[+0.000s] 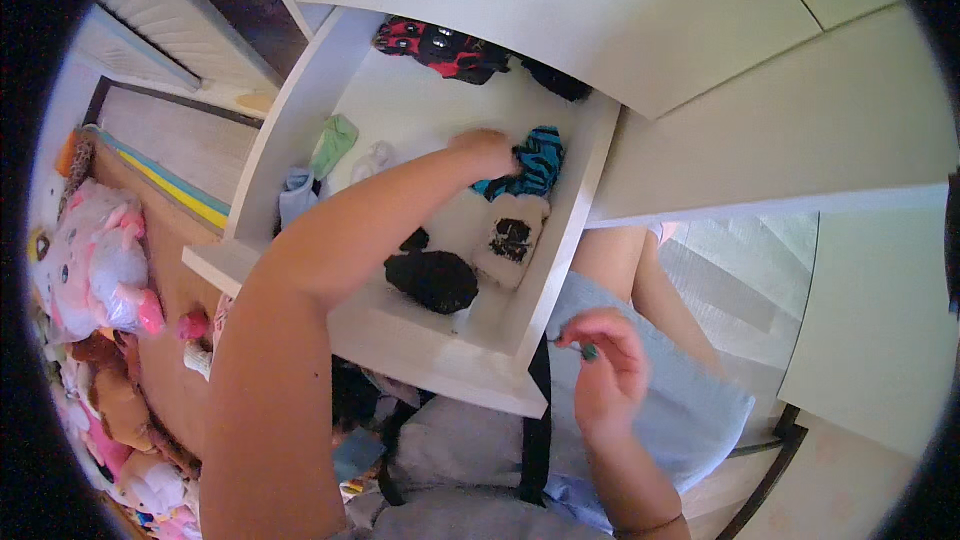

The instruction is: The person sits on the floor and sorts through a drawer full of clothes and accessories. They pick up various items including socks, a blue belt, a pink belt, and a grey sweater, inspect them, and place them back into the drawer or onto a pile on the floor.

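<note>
My left hand (487, 153) reaches into the pulled-out white drawer (400, 112), its fingers closed at the edge of a teal and black striped sock bundle (540, 162). The fingertips are partly hidden. Just below it lies a cream fuzzy bundle (512, 240) with a black patch. A black rolled bundle (432, 281) rests near the drawer front, partly behind my forearm. Outside the drawer, above my lap, my right hand (612, 372) has its fingers curled toward the thumb, with nothing visible in it.
Red and black patterned items (440, 50) lie at the drawer's back. Along its left side are a green sock (335, 145) and a light blue folded item (297, 195). Plush toys (95, 260) are piled at far left. The cabinet front (560, 10) overhangs the drawer.
</note>
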{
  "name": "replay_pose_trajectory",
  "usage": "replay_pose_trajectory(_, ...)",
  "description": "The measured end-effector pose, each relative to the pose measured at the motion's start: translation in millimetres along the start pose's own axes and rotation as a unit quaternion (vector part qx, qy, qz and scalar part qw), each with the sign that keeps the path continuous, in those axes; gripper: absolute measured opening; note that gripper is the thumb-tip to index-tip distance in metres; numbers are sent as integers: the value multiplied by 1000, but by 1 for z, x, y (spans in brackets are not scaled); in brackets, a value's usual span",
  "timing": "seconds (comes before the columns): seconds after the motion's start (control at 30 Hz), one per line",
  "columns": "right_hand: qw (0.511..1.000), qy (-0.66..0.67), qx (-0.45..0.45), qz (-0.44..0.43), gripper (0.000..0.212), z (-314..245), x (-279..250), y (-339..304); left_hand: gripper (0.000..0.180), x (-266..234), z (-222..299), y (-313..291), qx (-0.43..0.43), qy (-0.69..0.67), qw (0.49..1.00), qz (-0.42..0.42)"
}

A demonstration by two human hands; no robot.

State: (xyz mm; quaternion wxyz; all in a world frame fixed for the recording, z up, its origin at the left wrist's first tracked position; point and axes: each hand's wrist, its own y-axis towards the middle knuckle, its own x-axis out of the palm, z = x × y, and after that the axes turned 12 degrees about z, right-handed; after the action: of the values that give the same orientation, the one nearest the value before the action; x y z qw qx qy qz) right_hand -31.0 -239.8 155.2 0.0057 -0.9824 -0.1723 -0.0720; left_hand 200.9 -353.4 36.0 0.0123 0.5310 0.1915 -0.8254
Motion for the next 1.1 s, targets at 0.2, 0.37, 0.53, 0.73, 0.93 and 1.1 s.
replay_pose_trajectory(0.2, 924, 298, -81, -227, 17, -134, 15, -11, 17, -45, -15, -46, -21, -424, 906, 0)
replay_pose_trajectory(0.37, 936, 305, -71, -161, 11, -186, 29, -54, 38, -124, 35, -132, -10, -589, 806, -57)
replay_pose_trajectory(0.53, 921, 332, -85, -185, 13, -189, 30, -81, 31, -148, 45, -189, 156, -404, 900, 43)
replay_pose_trajectory(0.73, 913, 336, -109, -203, 25, -197, 23, -107, 37, -160, 80, -248, 124, -621, 774, -13)
replay_pose_trajectory(0.93, 910, 325, -136, -217, 38, -199, 15, -119, 44, -163, 93, -274, 129, -713, 688, -49)
replay_pose_trajectory(1.1, 927, 265, -202, -174, 50, -191, 5, -112, 75, -155, 104, -283, 184, -700, 690, -30)
